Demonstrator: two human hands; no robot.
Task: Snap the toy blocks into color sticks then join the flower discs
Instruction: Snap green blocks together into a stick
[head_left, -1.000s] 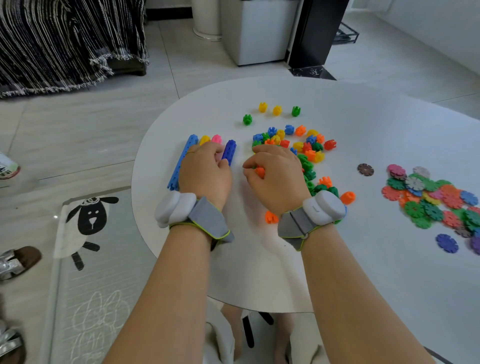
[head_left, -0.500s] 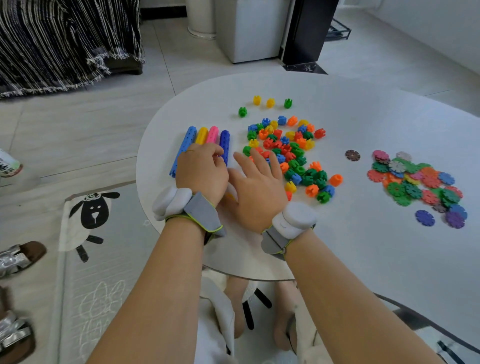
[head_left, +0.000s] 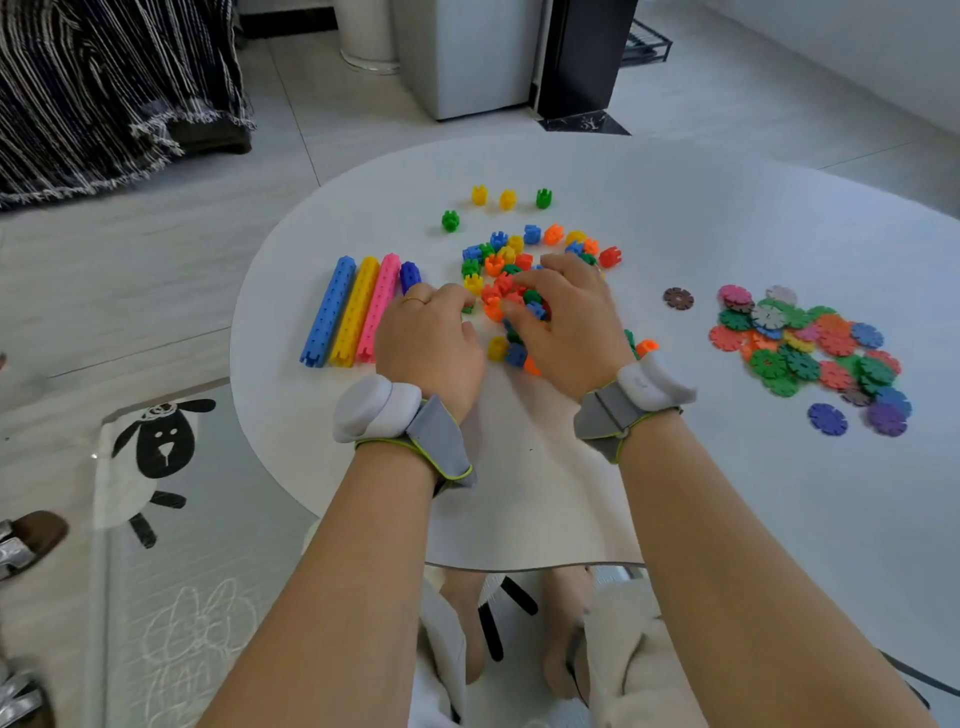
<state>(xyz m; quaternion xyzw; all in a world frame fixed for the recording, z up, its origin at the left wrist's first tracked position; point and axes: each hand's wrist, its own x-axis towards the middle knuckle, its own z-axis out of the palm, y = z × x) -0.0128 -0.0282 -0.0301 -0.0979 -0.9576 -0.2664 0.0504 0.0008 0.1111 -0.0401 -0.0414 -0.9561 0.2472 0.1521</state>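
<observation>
Three long sticks lie side by side on the white table (head_left: 675, 493): a blue stick (head_left: 329, 312), a yellow stick (head_left: 356, 312) and a pink stick (head_left: 381, 306). Beside them lies a short dark blue stick (head_left: 409, 275), its near end hidden under my left hand (head_left: 431, 345). That hand's fingers curl downward at the pile's left edge, and what they hold is hidden. My right hand (head_left: 569, 325) reaches into the pile of loose blocks (head_left: 498, 260), fingers bent and spread over orange, green and blue blocks. The flower discs (head_left: 810, 348) lie heaped at the right.
Three single blocks and a green one (head_left: 450, 221) sit apart behind the pile. A brown disc (head_left: 678, 298) lies alone between the blocks and the discs. The table's near edge is just below my wrists. A sheep-print mat (head_left: 156, 452) covers the floor on the left.
My right hand has gone from holding an orange block, to lying flat on the table, to reaching into the pile. My left hand has shifted right, off the sticks.
</observation>
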